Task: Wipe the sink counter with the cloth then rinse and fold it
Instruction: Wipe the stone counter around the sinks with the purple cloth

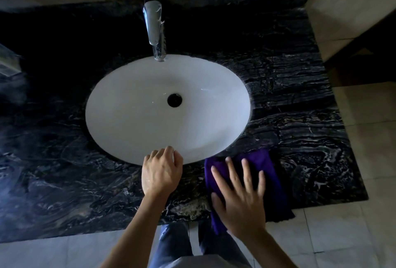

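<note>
A purple cloth (270,173) lies on the black marble counter (300,117), just right of the white oval sink (139,117), with one end hanging over the front edge. My right hand (242,197) presses flat on the cloth with its fingers spread. My left hand (160,171) rests on the sink's front rim, fingers loosely bent and holding nothing.
A chrome tap (154,27) stands behind the sink, its spout over the basin; no water runs. The black drain (174,100) sits mid-basin. A pale object (8,60) shows at the far left edge. Tiled floor (353,225) lies below and to the right.
</note>
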### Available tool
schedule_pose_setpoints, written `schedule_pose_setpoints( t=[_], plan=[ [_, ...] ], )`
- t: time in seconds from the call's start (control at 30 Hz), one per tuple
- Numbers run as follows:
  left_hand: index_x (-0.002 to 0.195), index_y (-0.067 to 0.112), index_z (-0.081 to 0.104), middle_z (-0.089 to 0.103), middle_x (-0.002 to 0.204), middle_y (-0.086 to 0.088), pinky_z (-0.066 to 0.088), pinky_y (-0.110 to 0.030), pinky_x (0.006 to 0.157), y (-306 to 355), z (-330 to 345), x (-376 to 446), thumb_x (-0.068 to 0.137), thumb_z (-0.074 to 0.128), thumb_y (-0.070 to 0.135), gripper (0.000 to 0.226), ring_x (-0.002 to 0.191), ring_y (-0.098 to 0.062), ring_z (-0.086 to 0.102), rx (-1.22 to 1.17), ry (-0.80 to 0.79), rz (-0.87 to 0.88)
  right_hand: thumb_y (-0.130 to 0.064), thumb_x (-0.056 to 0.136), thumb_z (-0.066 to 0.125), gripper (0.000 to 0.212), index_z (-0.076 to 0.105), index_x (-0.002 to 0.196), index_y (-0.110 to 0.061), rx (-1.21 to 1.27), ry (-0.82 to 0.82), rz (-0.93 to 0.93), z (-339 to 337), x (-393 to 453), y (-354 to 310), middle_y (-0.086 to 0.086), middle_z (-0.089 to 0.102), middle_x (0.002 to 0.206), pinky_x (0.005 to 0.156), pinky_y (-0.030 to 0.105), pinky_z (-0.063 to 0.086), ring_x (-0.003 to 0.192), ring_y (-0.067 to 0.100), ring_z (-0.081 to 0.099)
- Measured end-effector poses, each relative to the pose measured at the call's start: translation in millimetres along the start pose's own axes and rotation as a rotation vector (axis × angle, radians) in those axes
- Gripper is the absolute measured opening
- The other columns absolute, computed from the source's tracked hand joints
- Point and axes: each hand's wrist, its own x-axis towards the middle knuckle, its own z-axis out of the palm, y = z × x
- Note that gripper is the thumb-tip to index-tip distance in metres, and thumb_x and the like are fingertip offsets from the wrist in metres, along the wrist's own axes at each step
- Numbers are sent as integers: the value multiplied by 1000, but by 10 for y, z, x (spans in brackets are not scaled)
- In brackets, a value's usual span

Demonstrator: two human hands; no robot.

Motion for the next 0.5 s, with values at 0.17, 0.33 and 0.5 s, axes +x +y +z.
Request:
schedule_pose_setpoints(
  t=[0.17, 0.33, 0.5],
  plan=[
    [72, 17, 58, 64, 65, 0, 45, -38, 63, -14, 0, -9, 94, 39, 30, 31, 62, -26, 56, -16, -1, -16, -55, 94, 47, 59, 39, 152, -45, -21, 8, 7, -151, 802, 673, -2, 32, 166, 117, 65, 21, 152, 34, 30],
    [73, 17, 58, 63, 65, 1, 46, -37, 63, -8, -22, -17, 94, 37, 31, 33, 60, -25, 54, -29, -10, -14, -58, 93, 33, 64, 29, 155, -43, -16, -3, 321, -259, 1572, 1260, 0, 23, 169, 118, 68, 18, 155, 35, 18],
    [73, 17, 58, 64, 67, 1, 47, -38, 64, -7, -30, -6, 94, 36, 31, 33, 63, -25, 55, -50, -32, -10, -52, 95, 42, 65, 32, 157, -36, -47, 45, 300, -131, 786, 572, 7, 25, 168, 118, 69, 16, 154, 40, 21]
  ],
)
